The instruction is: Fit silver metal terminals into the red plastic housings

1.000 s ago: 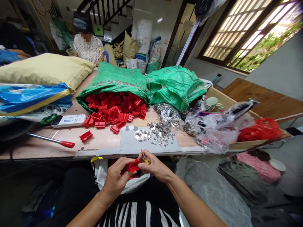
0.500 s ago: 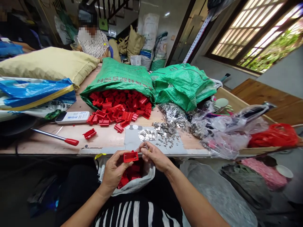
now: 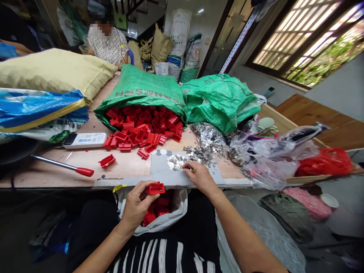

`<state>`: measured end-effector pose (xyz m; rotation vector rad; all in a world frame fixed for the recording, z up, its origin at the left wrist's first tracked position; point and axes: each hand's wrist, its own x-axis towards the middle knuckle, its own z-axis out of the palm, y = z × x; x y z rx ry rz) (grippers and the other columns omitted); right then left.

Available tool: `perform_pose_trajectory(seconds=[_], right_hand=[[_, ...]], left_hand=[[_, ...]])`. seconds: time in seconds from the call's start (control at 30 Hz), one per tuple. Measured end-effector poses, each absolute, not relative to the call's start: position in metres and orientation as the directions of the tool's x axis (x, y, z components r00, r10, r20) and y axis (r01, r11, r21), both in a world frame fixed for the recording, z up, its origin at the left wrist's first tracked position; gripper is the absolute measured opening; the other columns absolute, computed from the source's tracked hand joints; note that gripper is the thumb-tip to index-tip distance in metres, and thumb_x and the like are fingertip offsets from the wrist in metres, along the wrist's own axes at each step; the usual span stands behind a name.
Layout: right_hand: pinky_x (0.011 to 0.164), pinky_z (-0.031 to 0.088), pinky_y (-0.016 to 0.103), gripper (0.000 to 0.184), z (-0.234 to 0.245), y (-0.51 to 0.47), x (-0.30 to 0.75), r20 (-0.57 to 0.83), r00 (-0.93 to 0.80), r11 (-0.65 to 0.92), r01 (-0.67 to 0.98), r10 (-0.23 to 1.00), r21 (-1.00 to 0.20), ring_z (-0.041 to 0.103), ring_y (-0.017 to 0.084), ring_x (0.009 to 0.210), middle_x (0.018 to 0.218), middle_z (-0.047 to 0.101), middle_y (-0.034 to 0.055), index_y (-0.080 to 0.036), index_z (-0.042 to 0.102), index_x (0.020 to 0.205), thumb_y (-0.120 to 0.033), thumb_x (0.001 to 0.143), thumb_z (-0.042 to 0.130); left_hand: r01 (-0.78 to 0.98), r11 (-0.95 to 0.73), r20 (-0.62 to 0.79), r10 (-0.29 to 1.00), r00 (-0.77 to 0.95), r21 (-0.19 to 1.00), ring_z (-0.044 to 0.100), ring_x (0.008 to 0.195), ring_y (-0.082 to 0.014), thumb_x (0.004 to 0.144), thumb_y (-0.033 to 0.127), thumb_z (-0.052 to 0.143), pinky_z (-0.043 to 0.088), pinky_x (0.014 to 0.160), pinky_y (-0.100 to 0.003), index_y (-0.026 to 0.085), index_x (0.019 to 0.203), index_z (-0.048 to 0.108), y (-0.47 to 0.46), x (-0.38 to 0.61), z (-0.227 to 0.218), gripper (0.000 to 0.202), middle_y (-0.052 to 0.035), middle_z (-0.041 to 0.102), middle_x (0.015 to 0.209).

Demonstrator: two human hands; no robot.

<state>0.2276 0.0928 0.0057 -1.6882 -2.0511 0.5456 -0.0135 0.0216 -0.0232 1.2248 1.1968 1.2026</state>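
Observation:
My left hand (image 3: 136,206) pinches a small red plastic case (image 3: 156,188), its hollow side facing me, above an open white sack (image 3: 170,223) in my lap. More red cases (image 3: 155,212) lie inside that sack. On the table, my right hand (image 3: 200,176) has its fingertips closed at the edge of a heap of small shiny metal pieces (image 3: 175,162). Something thin and yellowish shows between those fingers, too small to name. A grey sheet (image 3: 159,172) lies under the heap.
A green sack (image 3: 148,85) spills red cases (image 3: 139,132) onto the table. Beside it are another green sack (image 3: 222,96) and a clear bag of metal pieces (image 3: 209,136). A red-handled lever (image 3: 85,171) juts in at left. Across the table sits a person (image 3: 106,43).
My right hand has moved from beside the red case up and forward to the metal pieces on the table. My left hand still holds the case at nearly the same spot.

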Motion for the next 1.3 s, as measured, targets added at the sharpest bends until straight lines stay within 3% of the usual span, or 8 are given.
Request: perform_pose_trajectory(seconds=[0.17, 0.37, 0.6, 0.8, 1.0, 1.13, 1.3], right_hand=[[0.072, 0.037, 0.027, 0.009, 0.003, 0.098, 0.217, 0.040, -0.207, 0.205, 0.890, 0.978, -0.408, 0.055, 0.017, 0.081, 0.087, 0.062, 0.0039, -0.020, 0.063, 0.085, -0.016, 0.083, 0.055], [0.071, 0.035, 0.028, 0.004, 0.000, 0.104, 0.213, 0.026, -0.200, 0.196, 0.912, 0.979, -0.359, 0.054, 0.017, 0.081, 0.087, 0.061, 0.0042, -0.020, 0.060, 0.081, -0.019, 0.084, 0.057], [0.069, 0.034, 0.026, 0.005, 0.000, 0.105, 0.219, 0.062, -0.189, 0.198, 0.894, 0.980, -0.402, 0.053, 0.017, 0.079, 0.085, 0.060, 0.0039, -0.019, 0.053, 0.084, -0.016, 0.085, 0.049], [0.066, 0.036, 0.025, 0.006, 0.009, 0.098, 0.216, 0.123, -0.212, 0.240, 0.729, 0.970, -0.641, 0.053, 0.015, 0.072, 0.081, 0.059, 0.0000, -0.020, 0.051, 0.089, -0.020, 0.083, 0.048], [0.068, 0.039, 0.023, 0.013, 0.023, 0.081, 0.199, 0.122, -0.368, 0.323, 0.556, 0.922, -0.766, 0.055, 0.013, 0.074, 0.082, 0.063, 0.0005, -0.019, 0.060, 0.089, -0.018, 0.084, 0.049], [0.066, 0.040, 0.023, 0.016, 0.032, 0.068, 0.184, 0.151, -0.471, 0.410, 0.516, 0.869, -0.752, 0.055, 0.012, 0.072, 0.085, 0.064, 0.0016, -0.019, 0.063, 0.092, -0.014, 0.084, 0.050], [0.069, 0.044, 0.025, 0.017, 0.031, 0.059, 0.174, 0.260, -0.532, 0.568, 0.567, 0.806, -0.597, 0.057, 0.015, 0.075, 0.086, 0.064, 0.0039, -0.019, 0.056, 0.098, -0.011, 0.083, 0.051]], left_hand=[[-0.010, 0.025, -0.025, 0.999, 0.032, 1.000, 0.065, 0.087, -0.0203, 0.069, 0.025, 0.074, 0.049, 0.082, -0.028, 0.022, 0.094, 0.071, 0.021, -0.015, -0.026, 0.025, -0.0037, 0.071, 0.092], [0.011, 0.045, -0.046, 0.998, 0.053, 0.999, 0.065, 0.091, -0.0196, 0.072, 0.028, 0.072, 0.049, 0.085, -0.027, 0.021, 0.097, 0.069, 0.019, -0.015, -0.028, 0.026, -0.0034, 0.071, 0.096], [-0.260, 0.237, -0.218, 0.971, 0.101, 0.936, 0.066, 0.087, -0.0173, 0.068, 0.027, 0.076, 0.051, 0.083, -0.026, 0.018, 0.098, 0.065, 0.019, -0.011, -0.025, 0.032, -0.0038, 0.073, 0.093], [-0.450, 0.299, -0.237, 0.953, 0.189, 0.842, 0.064, 0.085, -0.0154, 0.074, 0.026, 0.072, 0.051, 0.085, -0.030, 0.018, 0.098, 0.061, 0.021, -0.008, -0.015, 0.028, -0.0040, 0.070, 0.093], [-0.557, 0.296, -0.222, 0.955, 0.199, 0.776, 0.060, 0.089, -0.0153, 0.078, 0.021, 0.067, 0.052, 0.086, -0.035, 0.023, 0.111, 0.059, 0.026, -0.005, -0.004, 0.034, -0.0025, 0.065, 0.096], [-0.564, 0.284, -0.214, 0.958, 0.188, 0.775, 0.059, 0.087, -0.0146, 0.079, 0.021, 0.066, 0.052, 0.083, -0.032, 0.027, 0.124, 0.054, 0.028, -0.002, -0.002, 0.047, -0.0020, 0.064, 0.095], [-0.525, 0.285, -0.224, 0.958, 0.178, 0.802, 0.058, 0.076, -0.0101, 0.077, 0.025, 0.069, 0.049, 0.073, -0.023, 0.026, 0.127, 0.054, 0.032, 0.000, -0.003, 0.052, 0.0009, 0.062, 0.087]])
